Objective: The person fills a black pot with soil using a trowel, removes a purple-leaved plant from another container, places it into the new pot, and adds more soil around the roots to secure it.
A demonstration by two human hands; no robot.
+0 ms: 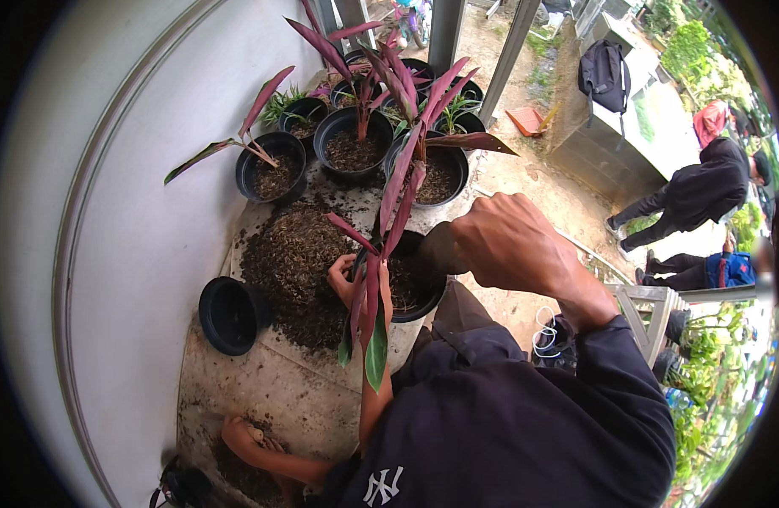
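My right fist (516, 244) grips a trowel whose grey blade (443, 247) is tilted over a black plastic plant pot (421, 311). The trowel's handle is hidden inside my fist. Dark soil mix (405, 286) shows in this pot. At the pot's left rim, the fingers of my left hand (343, 279) curl against it, partly covered by leaves. A plant with long purple and green leaves (375, 346) rises at that side of the pot; its stem base is hidden. A mound of brown soil mix (294, 267) lies just left of my left hand.
A black pot (230, 317) lies tipped near the white wall (141, 222). Several potted plants (353, 143) crowd the far end of the board. Another person's hand (240, 438) holds a small tool at lower left. People (707, 184) are at the right, beyond a backpack (605, 76).
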